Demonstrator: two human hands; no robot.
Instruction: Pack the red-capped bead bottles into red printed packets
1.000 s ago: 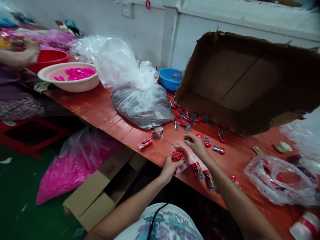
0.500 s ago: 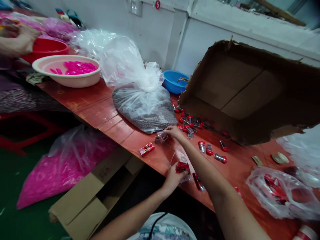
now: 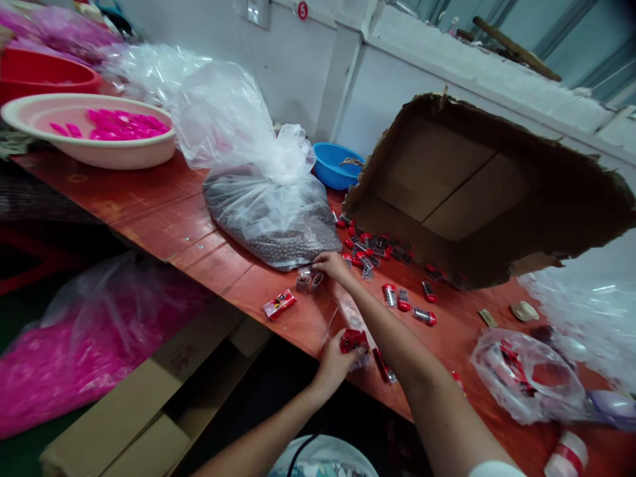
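My left hand [image 3: 334, 362] grips a small clear bag with red packets [image 3: 354, 340] at the table's near edge. My right hand [image 3: 330, 264] reaches across to the foot of a big clear plastic bag of dark pellets [image 3: 271, 212]; its fingers are curled at two small clear tubes [image 3: 308, 281], touching them. A single red packet [image 3: 279, 303] lies left of the tubes. Several red-capped tubes [image 3: 377, 248] spill out of a torn cardboard box [image 3: 477, 192] lying on its side.
The red wooden table [image 3: 163, 218] carries a pink basin of pink pieces [image 3: 89, 136], a red basin [image 3: 44, 73], a blue bowl [image 3: 335, 165] and a clear bag of red packets [image 3: 527, 374]. Below lie a pink-filled bag [image 3: 89, 344] and an open carton [image 3: 149, 411].
My right hand moved from beside the left hand out to the small tubes by the pellet bag. The view shifted left to right; the other person's arm left the picture.
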